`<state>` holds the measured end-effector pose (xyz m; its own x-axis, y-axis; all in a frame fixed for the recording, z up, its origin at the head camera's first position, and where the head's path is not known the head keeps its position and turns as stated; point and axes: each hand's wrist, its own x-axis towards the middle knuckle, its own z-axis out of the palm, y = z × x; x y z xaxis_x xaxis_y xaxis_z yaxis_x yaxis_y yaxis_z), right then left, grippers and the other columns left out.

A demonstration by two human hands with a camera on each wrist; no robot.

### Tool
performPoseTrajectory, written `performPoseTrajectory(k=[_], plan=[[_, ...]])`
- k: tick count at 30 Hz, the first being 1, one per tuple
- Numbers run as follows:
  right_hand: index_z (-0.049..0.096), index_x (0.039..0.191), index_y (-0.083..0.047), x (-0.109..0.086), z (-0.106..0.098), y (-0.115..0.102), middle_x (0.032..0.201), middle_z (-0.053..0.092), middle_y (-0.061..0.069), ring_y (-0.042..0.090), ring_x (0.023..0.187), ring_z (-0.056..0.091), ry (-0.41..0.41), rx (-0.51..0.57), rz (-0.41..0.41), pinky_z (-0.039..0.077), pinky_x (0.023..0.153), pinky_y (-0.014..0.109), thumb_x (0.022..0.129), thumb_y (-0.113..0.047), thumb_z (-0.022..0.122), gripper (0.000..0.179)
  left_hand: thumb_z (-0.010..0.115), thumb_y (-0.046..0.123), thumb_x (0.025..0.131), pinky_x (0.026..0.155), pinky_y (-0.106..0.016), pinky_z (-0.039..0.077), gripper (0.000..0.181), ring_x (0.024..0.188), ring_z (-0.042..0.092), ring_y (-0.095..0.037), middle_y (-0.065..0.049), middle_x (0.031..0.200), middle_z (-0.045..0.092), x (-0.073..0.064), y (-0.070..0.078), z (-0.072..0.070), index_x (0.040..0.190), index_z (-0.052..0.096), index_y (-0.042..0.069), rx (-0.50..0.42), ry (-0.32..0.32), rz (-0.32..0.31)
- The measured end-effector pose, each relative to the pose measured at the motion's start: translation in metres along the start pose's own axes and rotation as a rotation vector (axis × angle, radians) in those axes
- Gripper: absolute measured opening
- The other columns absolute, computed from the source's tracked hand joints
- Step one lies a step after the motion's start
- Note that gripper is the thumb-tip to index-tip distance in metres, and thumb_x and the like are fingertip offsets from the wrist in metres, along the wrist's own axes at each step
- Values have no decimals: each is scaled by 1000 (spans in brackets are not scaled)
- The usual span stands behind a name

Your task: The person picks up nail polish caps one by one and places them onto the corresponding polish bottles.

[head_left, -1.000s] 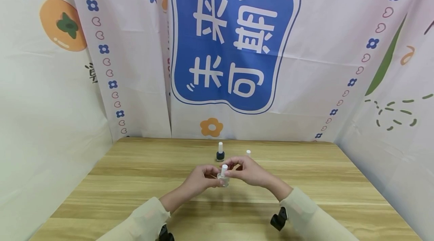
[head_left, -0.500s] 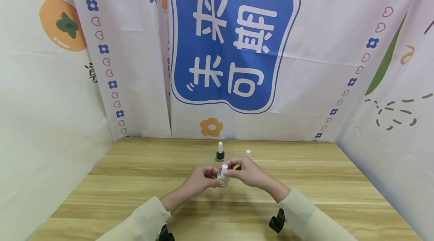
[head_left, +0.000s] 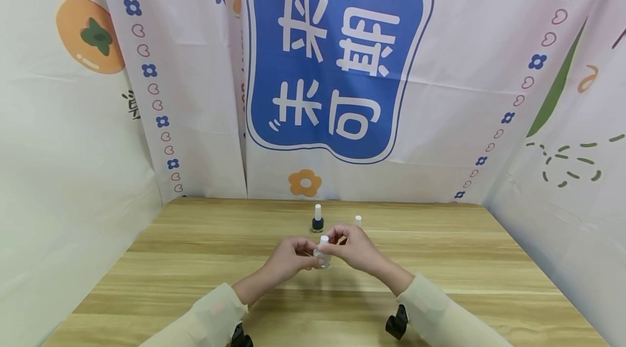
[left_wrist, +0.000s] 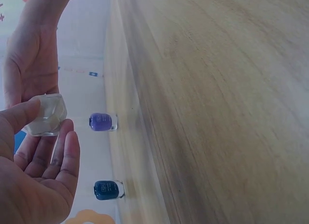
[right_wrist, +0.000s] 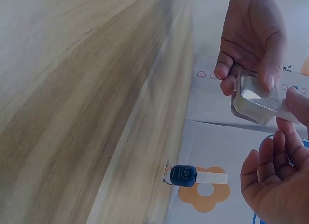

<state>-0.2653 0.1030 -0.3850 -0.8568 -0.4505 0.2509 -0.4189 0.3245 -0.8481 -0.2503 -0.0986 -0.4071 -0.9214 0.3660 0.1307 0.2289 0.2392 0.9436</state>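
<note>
Held above the table is a clear-glass nail polish bottle [right_wrist: 255, 99] with pale contents and a white cap [head_left: 324, 239]. My left hand [head_left: 289, 256] pinches the glass body between thumb and fingers. On the cap, the thumb and a finger of my right hand [head_left: 356, 249] are closed, its other fingers loosely bent in the right wrist view. Behind the hands a dark blue nail polish bottle [head_left: 318, 223] stands upright on the table. A purple nail polish bottle [left_wrist: 101, 121] stands to its right; in the head view only its white cap [head_left: 358, 220] shows above my right hand.
The wooden table [head_left: 205, 260] runs back to a printed cloth [head_left: 205, 119] hanging behind it. More cloth walls [head_left: 552, 216] close in both sides. A small black camera [head_left: 397, 323] hangs under the right sleeve, another [head_left: 240, 335] under the left.
My right thumb has shifted slightly left across the white cap, covering more of it, and the right wrist has turned and dropped a little. The left hand stays nearly in place around the bottle.
</note>
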Motion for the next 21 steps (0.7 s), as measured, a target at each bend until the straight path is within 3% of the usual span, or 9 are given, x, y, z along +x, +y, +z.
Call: performPoseTrajectory(k=[5, 11, 17, 21], plan=[[64, 87, -5, -5, 1, -14, 81, 60, 1, 21, 76, 52, 16, 7, 13, 43, 59, 26, 88, -14, 73, 12, 79, 15, 81, 73, -47, 56, 23, 77, 65, -18, -4, 87, 69, 0, 0, 1, 97, 69, 1, 9, 10, 4], [67, 92, -1, -10, -7, -33, 80, 59, 2, 19, 75, 52, -42, 20, -20, 43, 61, 25, 89, -10, 71, 10, 79, 15, 81, 74, -44, 56, 24, 78, 65, -18, -5, 88, 69, 0, 1, 0, 98, 69, 1, -6, -2, 0], [70, 103, 2, -8, -15, -31, 85, 63, 3, 15, 77, 54, -150, 24, -75, 45, 65, 25, 91, -6, 67, 15, 80, 14, 81, 71, -34, 57, 24, 80, 66, -19, -5, 89, 69, -1, 3, -1, 97, 69, 0, -15, -22, -2], [71, 106, 1, -3, -14, -18, 89, 65, 3, 15, 80, 55, -176, 4, -86, 46, 65, 25, 92, -5, 66, 16, 80, 14, 80, 73, -36, 57, 24, 81, 66, -19, -5, 90, 69, -1, 3, -1, 96, 69, 0, -19, -26, -4]])
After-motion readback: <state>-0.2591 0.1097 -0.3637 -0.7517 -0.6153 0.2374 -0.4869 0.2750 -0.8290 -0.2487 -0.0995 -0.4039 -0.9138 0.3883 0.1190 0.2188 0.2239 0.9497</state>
